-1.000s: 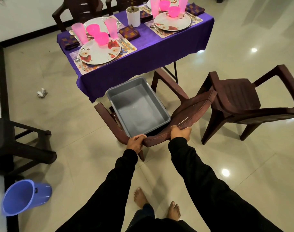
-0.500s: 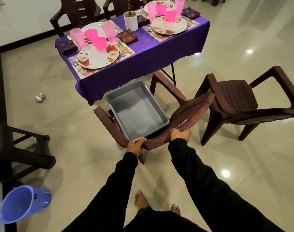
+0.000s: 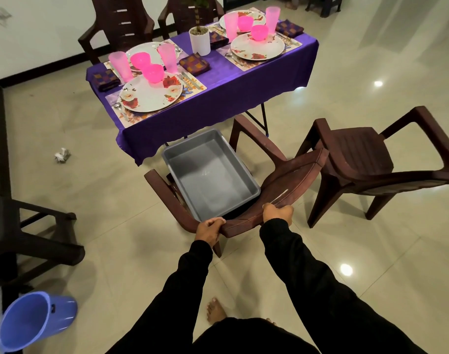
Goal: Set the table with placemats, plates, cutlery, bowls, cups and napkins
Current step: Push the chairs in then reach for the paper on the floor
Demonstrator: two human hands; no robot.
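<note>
Head view shows your left hand (image 3: pixel 210 227) and right hand (image 3: pixel 278 212) grasping the chair back (image 3: pixel 282 198); slide it level so the grey tub (image 3: pixel 210 175) stays on the seat.

Grey plastic tub (image 3: pixel 213 175) resting on the seat of a brown chair (image 3: pixel 295 180), just beside the purple tablecloth (image 3: pixel 243 93). Second brown chair (image 3: pixel 358 159) to the right. White plant pot (image 3: pixel 199 40) mid-table. Crumpled paper (image 3: pixel 62 155) on the tiled floor (image 3: pixel 371 251). Black stool (image 3: pixel 26 231) and tipped blue bucket (image 3: pixel 34 320) at left.
</note>
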